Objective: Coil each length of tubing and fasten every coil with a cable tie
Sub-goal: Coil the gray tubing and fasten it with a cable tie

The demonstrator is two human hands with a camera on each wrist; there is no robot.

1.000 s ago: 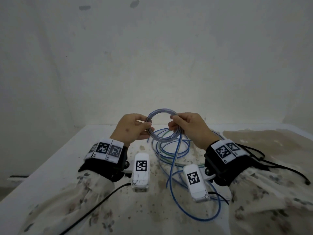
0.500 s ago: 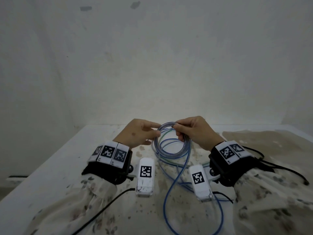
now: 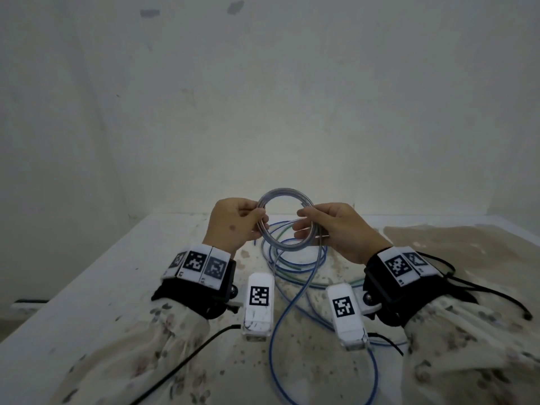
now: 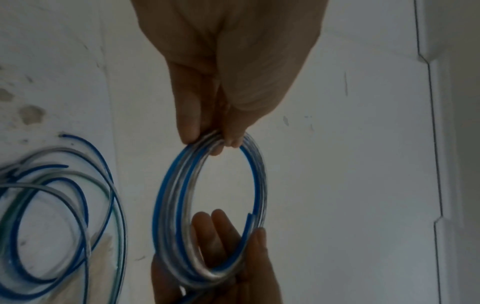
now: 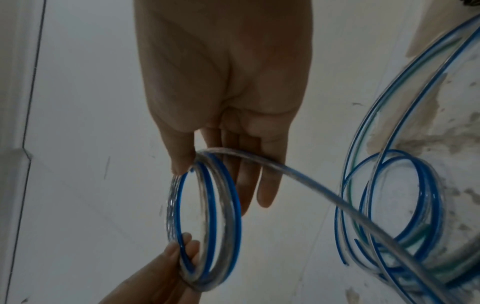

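Note:
A small coil of clear and blue tubing (image 3: pixel 285 190) stands upright above the table, held between both hands. My left hand (image 3: pixel 260 220) pinches its left side, seen from the wrist as thumb and fingers (image 4: pixel 215 142) on the coil (image 4: pixel 166 205). My right hand (image 3: pixel 301 223) pinches the right side, its thumb pressing the coil (image 5: pixel 233 205) against its fingers (image 5: pixel 265 185). A clear tail (image 5: pixel 311 185) runs from the coil down to the table. More loose tubing (image 3: pixel 295 267), blue, green and clear, lies in loops under the hands.
The white table (image 3: pixel 117 287) is stained, with a brown patch (image 3: pixel 438 244) at the right. A wall stands close behind it. Black cables (image 3: pixel 181 361) trail from the wrist units over the near table. The table's left edge drops away.
The hands dipped toward the table with the coil half a second ago and have risen again. The blue tail on the table has shifted.

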